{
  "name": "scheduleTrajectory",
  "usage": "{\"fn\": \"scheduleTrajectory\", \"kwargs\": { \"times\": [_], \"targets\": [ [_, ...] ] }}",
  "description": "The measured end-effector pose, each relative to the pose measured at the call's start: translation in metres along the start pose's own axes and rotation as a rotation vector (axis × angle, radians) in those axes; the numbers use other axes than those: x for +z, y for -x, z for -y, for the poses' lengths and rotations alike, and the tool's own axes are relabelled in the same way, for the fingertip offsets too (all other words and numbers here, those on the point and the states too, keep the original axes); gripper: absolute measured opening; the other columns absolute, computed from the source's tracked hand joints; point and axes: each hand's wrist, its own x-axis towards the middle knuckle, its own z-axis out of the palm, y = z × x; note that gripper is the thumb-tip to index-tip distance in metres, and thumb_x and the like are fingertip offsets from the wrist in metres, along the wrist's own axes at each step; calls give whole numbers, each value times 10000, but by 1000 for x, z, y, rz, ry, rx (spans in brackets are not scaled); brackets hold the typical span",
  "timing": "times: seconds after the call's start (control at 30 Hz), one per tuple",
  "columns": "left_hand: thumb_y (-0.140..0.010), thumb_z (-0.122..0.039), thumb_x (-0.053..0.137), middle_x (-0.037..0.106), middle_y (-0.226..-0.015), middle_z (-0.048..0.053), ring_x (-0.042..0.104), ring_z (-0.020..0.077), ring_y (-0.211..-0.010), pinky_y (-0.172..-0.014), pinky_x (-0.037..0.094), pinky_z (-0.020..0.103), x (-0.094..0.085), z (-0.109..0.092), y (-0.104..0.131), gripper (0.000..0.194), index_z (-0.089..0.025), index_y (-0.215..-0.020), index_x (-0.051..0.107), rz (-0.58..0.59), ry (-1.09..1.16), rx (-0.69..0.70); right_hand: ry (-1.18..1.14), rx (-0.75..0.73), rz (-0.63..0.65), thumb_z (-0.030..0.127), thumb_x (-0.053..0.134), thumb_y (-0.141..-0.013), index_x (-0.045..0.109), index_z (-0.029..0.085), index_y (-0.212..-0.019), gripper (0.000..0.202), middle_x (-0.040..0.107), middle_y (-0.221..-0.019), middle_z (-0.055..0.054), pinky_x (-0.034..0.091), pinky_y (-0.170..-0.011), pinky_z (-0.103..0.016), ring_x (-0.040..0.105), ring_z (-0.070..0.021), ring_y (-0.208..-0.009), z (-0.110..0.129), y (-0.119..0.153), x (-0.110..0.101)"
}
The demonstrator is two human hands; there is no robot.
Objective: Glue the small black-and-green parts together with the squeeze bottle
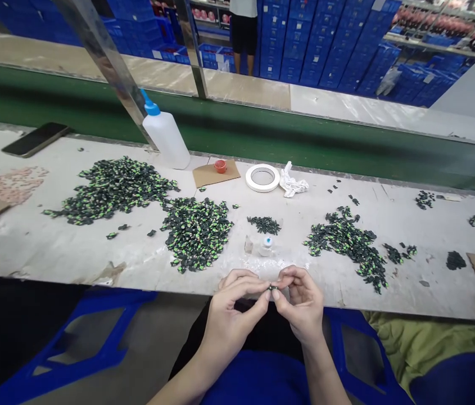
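Observation:
At the table's front edge, my left hand (237,301) and my right hand (302,301) meet, thumbs and fingertips pinching one small dark green piece (271,287) between them. Its exact kind is too small to make out. Just beyond my fingers stands a tiny bottle with a blue tip (267,245), beside a small clear block (248,244). A little pile of plain dark pieces (265,225) lies behind these. Heaps of similar dark pieces with bright green marks spread to the left (197,233) and right (349,242) of my hands.
Farther back are a large white squeeze bottle (167,139), a red-orange cap on cardboard (220,166), a tape roll (250,179) and crumpled tissue (293,183). A phone (35,139) lies far left, near pinkish pieces (18,184). Blue stools (106,337) stand below the table (43,253).

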Motion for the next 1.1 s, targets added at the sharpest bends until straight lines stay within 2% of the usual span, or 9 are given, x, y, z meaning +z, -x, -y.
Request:
{"fn": "scheduleTrajectory", "kwargs": {
  "times": [0.17, 0.27, 0.43, 0.5, 0.67, 0.73, 0.87, 0.97, 1.1],
  "targets": [
    [-785, -160, 673, 732, -710, 28, 631, 185, -755, -682, 515, 312, 3, 5, -2, 82, -212, -790, 737, 12, -42, 126, -89, 76, 17, 330, 769, -707, 641, 225, -915, 266, 592, -635, 25, 551, -654, -241, 627, -129, -645, -4, -5, -5],
    [-817, -178, 659, 745, -741, 31, 636, 187, -762, -716, 492, 336, 2, 12, -4, 82, -214, -847, 727, 120, -96, 216, -86, 111, 71, 343, 767, -708, 663, 219, -877, 234, 595, -624, 18, 543, -612, -239, 615, -131, -618, -5, -6, -12],
    [-876, -234, 613, 756, -808, 5, 667, 183, -824, -891, 388, 394, -8, 25, -12, 242, -238, -1117, 628, 310, -258, 200, 132, 23, 101, 274, 705, -768, 693, 214, -820, 80, 635, -699, -16, 537, -591, -257, 623, -145, -636, -6, -8, -31],
    [-892, -236, 584, 758, -848, 6, 664, 195, -869, -939, 328, 422, -17, 30, -19, 265, -250, -1156, 599, 277, -373, 204, 305, -36, -5, 268, 693, -779, 695, 205, -811, 71, 651, -745, -35, 542, -617, -285, 629, -161, -669, -8, -11, -44],
    [-907, -240, 540, 753, -886, 55, 610, 267, -951, -885, 272, 464, -40, 41, -51, 145, -234, -930, 683, -39, -800, 184, 725, -185, -481, 330, 661, -816, 689, 176, -918, 187, 671, -946, -110, 534, -733, -395, 621, -238, -893, -9, -27, -66],
    [-896, -239, 552, 749, -878, 70, 586, 287, -962, -878, 260, 478, -44, 44, -64, 145, -225, -896, 697, -75, -924, 141, 844, -278, -534, 326, 662, -822, 678, 175, -985, 223, 664, -1000, -124, 516, -788, -432, 589, -266, -998, -8, -31, -61],
    [-870, -223, 580, 738, -814, 71, 555, 287, -920, -847, 275, 471, -40, 49, -81, 137, -214, -813, 704, 29, -1063, 75, 888, -390, -303, 308, 662, -835, 658, 196, -1018, 214, 670, -958, -93, 488, -840, -443, 590, -247, -962, -14, -35, -34],
    [-875, -207, 561, 721, -801, 65, 535, 275, -904, -838, 285, 461, -36, 54, -84, 178, -223, -753, 690, 68, -1110, 102, 850, -349, -129, 360, 681, -819, 642, 208, -1066, 293, 671, -962, -84, 476, -843, -439, 566, -250, -953, -25, -36, -15],
    [-899, -175, 502, 707, -845, 81, 531, 277, -909, -821, 296, 449, -37, 59, -85, 217, -220, -780, 677, 74, -1081, 188, 801, -250, -23, 431, 724, -764, 633, 218, -1113, 420, 666, -999, -93, 462, -840, -445, 527, -275, -965, -37, -42, -3]
  ]
}}
